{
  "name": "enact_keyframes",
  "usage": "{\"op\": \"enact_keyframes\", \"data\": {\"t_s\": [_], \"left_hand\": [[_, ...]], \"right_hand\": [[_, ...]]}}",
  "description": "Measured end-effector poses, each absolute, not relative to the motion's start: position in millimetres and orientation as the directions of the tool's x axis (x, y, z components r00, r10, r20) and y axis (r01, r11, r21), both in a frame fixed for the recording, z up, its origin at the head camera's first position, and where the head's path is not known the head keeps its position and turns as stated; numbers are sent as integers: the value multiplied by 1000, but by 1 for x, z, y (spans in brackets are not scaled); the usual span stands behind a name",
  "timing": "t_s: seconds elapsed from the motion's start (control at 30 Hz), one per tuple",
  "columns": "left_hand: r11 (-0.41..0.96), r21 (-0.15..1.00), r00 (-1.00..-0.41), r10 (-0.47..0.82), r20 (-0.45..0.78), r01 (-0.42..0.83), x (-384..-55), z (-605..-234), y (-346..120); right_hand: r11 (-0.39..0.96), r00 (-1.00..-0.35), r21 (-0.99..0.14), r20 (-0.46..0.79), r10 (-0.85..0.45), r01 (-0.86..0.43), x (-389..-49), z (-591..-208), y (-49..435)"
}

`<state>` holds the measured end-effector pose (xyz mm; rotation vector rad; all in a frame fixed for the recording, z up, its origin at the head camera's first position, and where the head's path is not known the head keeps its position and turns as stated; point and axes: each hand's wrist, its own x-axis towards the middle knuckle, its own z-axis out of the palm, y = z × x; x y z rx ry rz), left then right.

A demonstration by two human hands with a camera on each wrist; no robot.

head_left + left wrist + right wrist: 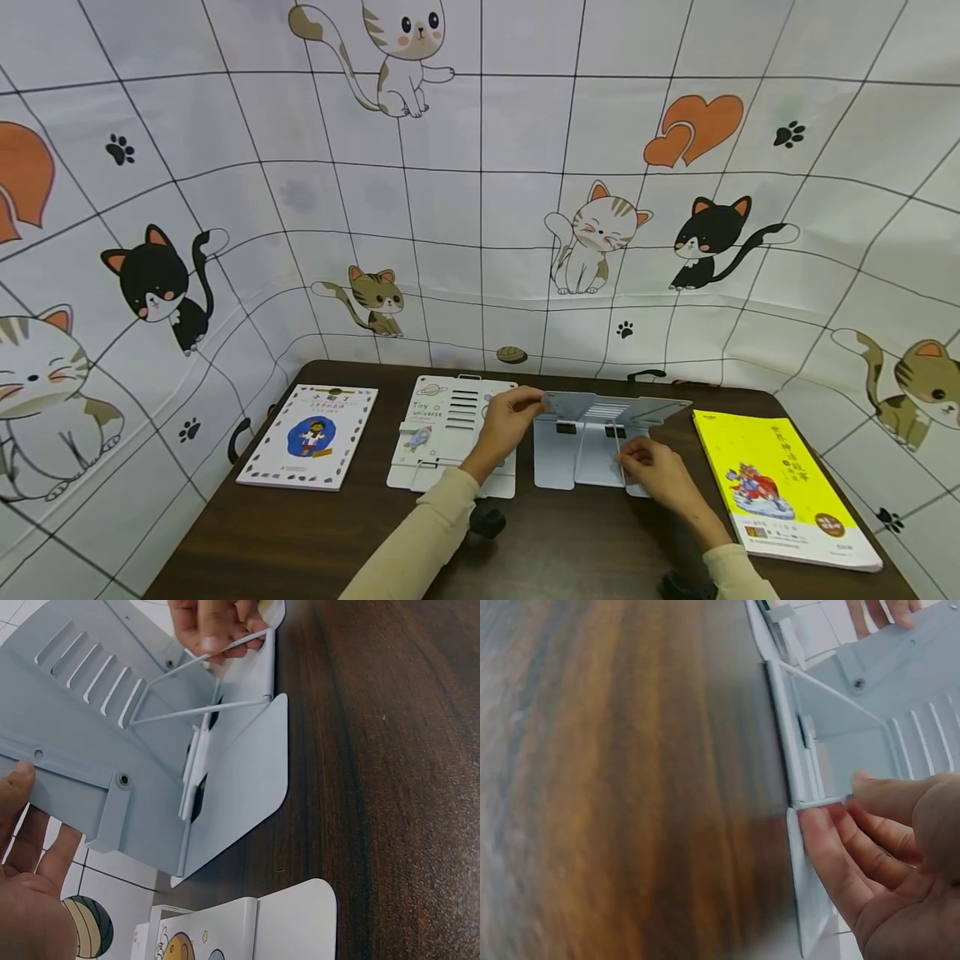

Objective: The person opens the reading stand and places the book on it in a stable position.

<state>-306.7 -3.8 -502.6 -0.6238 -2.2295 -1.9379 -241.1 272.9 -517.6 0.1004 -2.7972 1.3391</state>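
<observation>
Left sleeve [420,533]: nearest of all, and it cut right across the front edge of the white stand [435,425]!
Left hand [506,425]: up high, thumb and fingers pinching the left end of the raised panel [75,720].
Right hand [660,475]: lower down, fingertips gripping the wire support [202,711] under that panel.
Grey stand [555,462]: right there between both hands, base flat on the table [570,542], panel tilted above, white stand just to its left.
Books: yellow one [780,483] off right, white one [311,433] far left.
</observation>
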Motion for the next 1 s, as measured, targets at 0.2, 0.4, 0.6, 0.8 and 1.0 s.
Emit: {"op": "enact_keyframes", "data": {"t_s": [0.2,0.4,0.6,0.8,1.0], "left_hand": [[119,911,-904,229,361,394,-306,-505,-3],[122,909,-907,196,373,400,-308,-510,-2],[121,899,-899,182,398,422,-306,-512,-4],[120,871,-866,237,440,476,-294,-509,-6],[67,844,-815,311,488,532,-277,-506,0]], "right_hand": [[547,-932,-835,239,273,-54,-237,-504,286],[506,-780,-837,453,432,-207,-245,-494,296],[518,-733,-816,513,446,-256,-256,-494,296],[522,-713,-828,491,500,-203,-271,-487,293],[484,-713,-840,494,498,-244,-298,-488,297]]}}
